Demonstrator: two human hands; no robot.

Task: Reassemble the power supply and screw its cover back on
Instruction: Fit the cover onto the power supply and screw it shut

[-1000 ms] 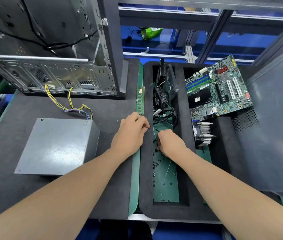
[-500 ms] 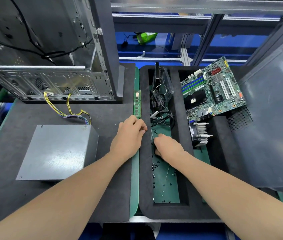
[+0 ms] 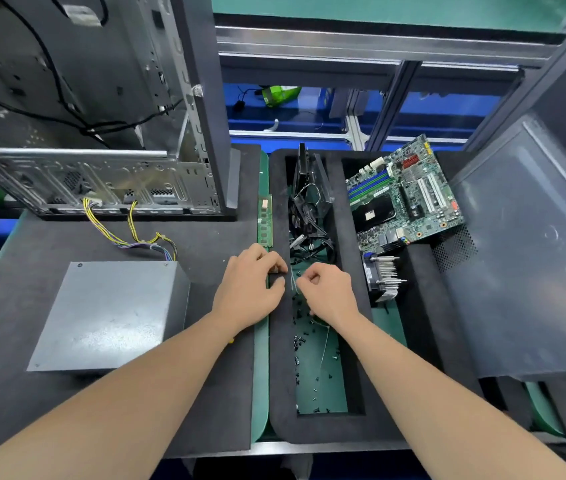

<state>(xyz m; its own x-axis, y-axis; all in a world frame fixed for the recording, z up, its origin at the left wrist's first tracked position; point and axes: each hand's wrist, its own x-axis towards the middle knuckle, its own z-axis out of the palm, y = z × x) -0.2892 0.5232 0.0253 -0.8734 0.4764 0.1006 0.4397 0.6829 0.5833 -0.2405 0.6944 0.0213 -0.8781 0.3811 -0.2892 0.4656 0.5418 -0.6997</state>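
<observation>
Spare parts, foam tray (image 3: 343,429)
Motherboard (image 3: 402,199) tilted, far right corner; heatsink (image 3: 383,278) beside it; memory stick (image 3: 265,220) at left edge.

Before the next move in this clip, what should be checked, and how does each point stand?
1. Grey metal power supply box lies flat on the dark foam mat: ok.
2. Its flat grey cover is screwed down: cannot tell.
3. Loose black screws lie within reach in the green-floored tray compartment: ok.
4. Right hand holds a screw: cannot tell, curled fingers hide it.
5. Left hand is free: cannot tell.
</observation>
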